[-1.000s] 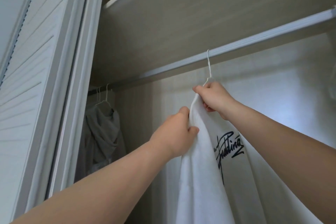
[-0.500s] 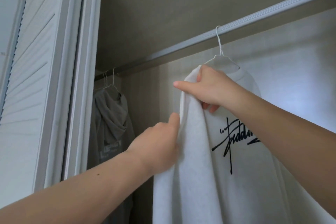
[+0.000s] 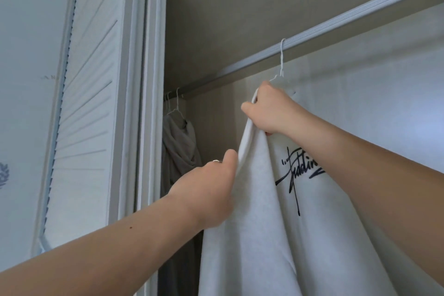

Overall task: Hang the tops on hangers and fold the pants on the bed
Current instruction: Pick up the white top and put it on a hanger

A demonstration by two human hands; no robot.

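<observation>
Inside the closet: I am reaching both bare arms up to a white top (image 3: 276, 235) that is hanging from a white hanger (image 3: 281, 60); the hanger's hook is sitting over the rail (image 3: 336, 29), which is running up to the right beneath a shelf (image 3: 264, 2). My right hand (image 3: 271, 110) is gripping the top at its left shoulder, just below the hook; this grip is closed on the cloth, with the thumb pointing left and the fingertips tucked under the fabric. My left hand (image 3: 206, 194) is lower and to the left, pinching the top's left edge between thumb and fingers; this grip is closed on the cloth too; a ring (image 3: 216, 161) is showing on one finger. The top is draping down from the hanger between my forearms; a black script print (image 3: 298, 173) is showing on its front, partly hidden behind my right forearm. Further left on the rail, a grey hoodie (image 3: 180, 149) is hanging on another white hanger, well apart from the top. A white louvred door (image 3: 91, 103) is standing at the left of the opening.
</observation>
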